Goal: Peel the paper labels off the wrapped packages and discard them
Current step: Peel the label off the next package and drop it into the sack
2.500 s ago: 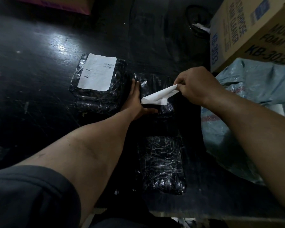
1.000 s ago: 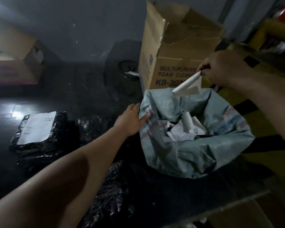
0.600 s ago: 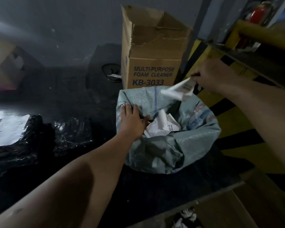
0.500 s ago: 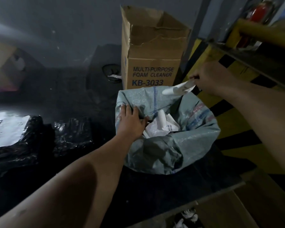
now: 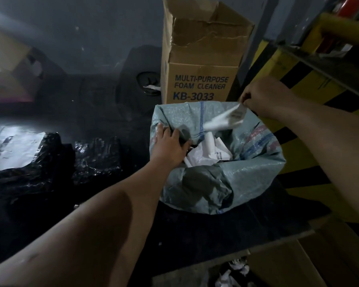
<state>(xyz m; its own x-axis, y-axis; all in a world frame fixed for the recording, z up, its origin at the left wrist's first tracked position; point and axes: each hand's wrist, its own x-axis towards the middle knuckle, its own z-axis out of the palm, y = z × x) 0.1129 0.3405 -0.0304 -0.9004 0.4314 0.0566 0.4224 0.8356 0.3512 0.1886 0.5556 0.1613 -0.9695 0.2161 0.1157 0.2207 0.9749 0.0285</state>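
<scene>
Head view: a dim counter (image 5: 216,230) with a grey woven sack (image 5: 226,187) standing open at its right end.
Right hand (image 5: 263,98): above the far rim of the sack, grip clamped on one end of a peeled label (image 5: 224,121), fingertips pinching; the paper hangs blurred over the opening.
Left hand (image 5: 168,146): resting on the near-left rim of the sack, fingers laid over the fabric and apparently holding the mouth wide; whether they curl round the edge I cannot tell.
Sack contents: crumpled discarded labels (image 5: 207,152), one showing a barcode.
Packages: two black wrapped ones to the left on the counter; the labelled package (image 5: 23,160) at far left carries its white paper, the bare package (image 5: 95,158) beside it shows none.
Behind: a cardboard box (image 5: 201,59) printed "MULTI-PURPOSE FOAM CLEANER KB-3033".
Step in hand: discarding.
Next move: probably letting the pinch go so the paper drops inside; sticky backing may cling to the fingers. Then the far-left package wants peeling.
</scene>
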